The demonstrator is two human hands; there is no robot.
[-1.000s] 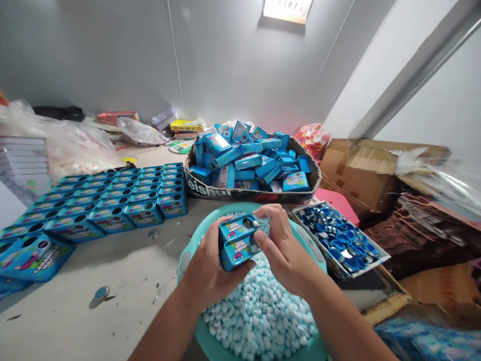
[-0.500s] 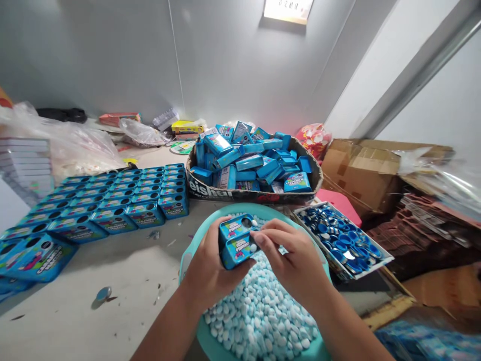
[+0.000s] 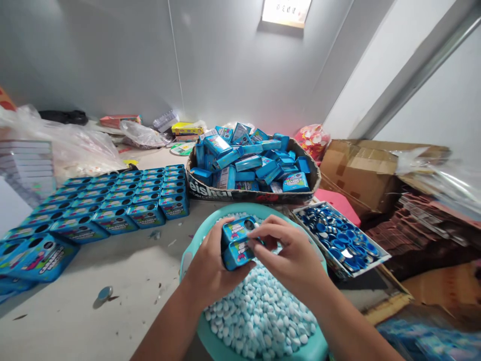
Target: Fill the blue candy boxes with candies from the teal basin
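Observation:
My left hand [image 3: 208, 268] grips two small blue tins [image 3: 236, 242] stacked together, round holes facing up, over a teal basin [image 3: 187, 260] heaped with pale blue and white candies [image 3: 259, 311]. My right hand [image 3: 295, 258] is closed in a pinch at the tins' right side, fingertips at a hole; what it pinches is too small to make out.
Rows of blue tins [image 3: 112, 198] stand on the grey table [image 3: 75, 321] at left. A cardboard tray [image 3: 252, 165] piled with blue tins sits behind the basin. A white tray of blue caps [image 3: 340, 238] lies at right. Cardboard boxes [image 3: 363, 168] and plastic bags [image 3: 71, 143] crowd the edges.
My right hand has slid from on top of the tins to their right side and now pinches at a hole. The tins stay in my left hand.

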